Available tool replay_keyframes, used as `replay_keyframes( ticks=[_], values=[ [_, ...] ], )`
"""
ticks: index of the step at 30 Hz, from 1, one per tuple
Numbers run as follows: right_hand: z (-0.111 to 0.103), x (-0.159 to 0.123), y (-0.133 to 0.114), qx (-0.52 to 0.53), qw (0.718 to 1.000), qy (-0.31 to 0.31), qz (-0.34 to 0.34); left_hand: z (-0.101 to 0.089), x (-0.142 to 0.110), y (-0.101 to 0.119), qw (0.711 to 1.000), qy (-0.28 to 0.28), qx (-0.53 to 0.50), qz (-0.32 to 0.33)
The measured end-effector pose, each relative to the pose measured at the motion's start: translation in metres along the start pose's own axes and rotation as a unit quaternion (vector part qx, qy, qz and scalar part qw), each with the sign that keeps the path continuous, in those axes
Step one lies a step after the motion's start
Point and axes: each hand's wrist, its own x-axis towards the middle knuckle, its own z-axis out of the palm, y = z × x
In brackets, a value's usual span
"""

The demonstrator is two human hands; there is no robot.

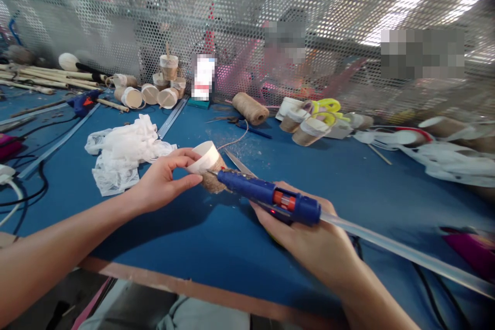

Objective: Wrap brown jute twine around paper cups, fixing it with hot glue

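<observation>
My left hand (170, 175) grips a small white cup (207, 157) between thumb and fingers, tilted above the table. Brown twine (213, 181) is wound round the cup's lower part, and a loose strand runs back toward the twine spool (250, 108). My right hand (309, 232) is closed around a blue hot glue gun (266, 191); its nozzle is at the twine-covered side of the cup. A long clear glue stick (406, 250) sticks out of its rear. Beneath the gun shows a pointed metal blade (237, 163), its other end hidden by my right hand.
White crumpled plastic (126, 149) lies left of the cup. Several twine-wrapped cups (168, 97) stand at the back left, others (309, 129) at the back right. A second glue gun (83, 103), sticks (46, 77) and cables lie left. A perforated metal screen (116, 20) closes the back.
</observation>
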Motion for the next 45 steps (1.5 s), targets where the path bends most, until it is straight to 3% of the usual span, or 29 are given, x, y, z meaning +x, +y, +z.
replay_keyframes(
  ticks=[22, 31, 37, 45],
  values=[
    [-0.001, 0.002, -0.004, 0.013, 1.000, 0.002, 0.000, 0.000, 0.000, -0.002, 1.000, 0.001, 0.010, 0.012],
    [-0.009, 0.009, -0.010, -0.009, 0.999, 0.030, -0.010, 0.000, 0.001, -0.001, 1.000, 0.001, 0.002, 0.004],
    [-0.002, 0.008, -0.004, 0.020, 0.997, 0.073, 0.022, 0.002, 0.000, 0.000, 1.000, 0.012, -0.012, 0.010],
    [-0.013, 0.013, -0.009, -0.010, 0.999, 0.042, -0.007, 0.001, 0.000, 0.000, 1.000, 0.000, -0.001, 0.007]
  ],
)
